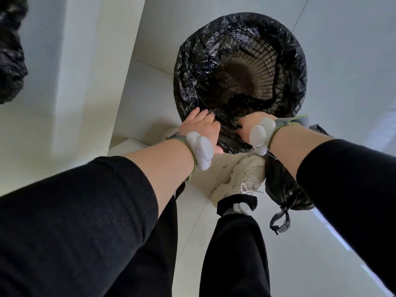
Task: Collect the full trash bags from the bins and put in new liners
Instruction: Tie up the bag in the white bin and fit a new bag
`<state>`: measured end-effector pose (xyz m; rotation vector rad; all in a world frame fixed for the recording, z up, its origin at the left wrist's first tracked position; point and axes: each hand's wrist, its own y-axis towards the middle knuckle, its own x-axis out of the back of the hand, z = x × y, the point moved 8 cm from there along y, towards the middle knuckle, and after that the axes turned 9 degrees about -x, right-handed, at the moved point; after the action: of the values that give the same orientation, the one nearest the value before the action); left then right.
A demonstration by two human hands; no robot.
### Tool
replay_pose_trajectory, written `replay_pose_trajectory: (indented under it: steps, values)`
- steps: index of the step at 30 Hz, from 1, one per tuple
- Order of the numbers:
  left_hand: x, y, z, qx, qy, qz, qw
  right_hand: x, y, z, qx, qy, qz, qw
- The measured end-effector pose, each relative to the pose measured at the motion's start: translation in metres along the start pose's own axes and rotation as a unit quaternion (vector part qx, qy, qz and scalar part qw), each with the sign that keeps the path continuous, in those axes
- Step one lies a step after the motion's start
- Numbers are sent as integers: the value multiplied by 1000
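Black film, thin and crinkly: the new liner (214,50) is draped over the slatted bin (257,65) on the floor ahead, its mouth folded over most of the rim. I see the left hand (201,127) and the right hand (248,125) both pinching bunched plastic at the near rim. I judge it light, limp, slippery and easy to tear, so grip gathered folds at the edge. A tied full bag (285,189) lies near right, beside the shoe (242,179)
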<state>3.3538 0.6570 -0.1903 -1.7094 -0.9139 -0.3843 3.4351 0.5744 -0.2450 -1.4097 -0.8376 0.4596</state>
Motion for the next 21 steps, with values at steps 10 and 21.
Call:
replay_pose_trajectory:
  steps: [10, 21]
  values:
    - [45, 3, -18, 7, -46, -35, 998, 44, -85, -32, 120, 238, -318, 910]
    - [86, 9, -138, -63, -122, -93, 986, -26, -156, -156, -68, 447, -377, 809]
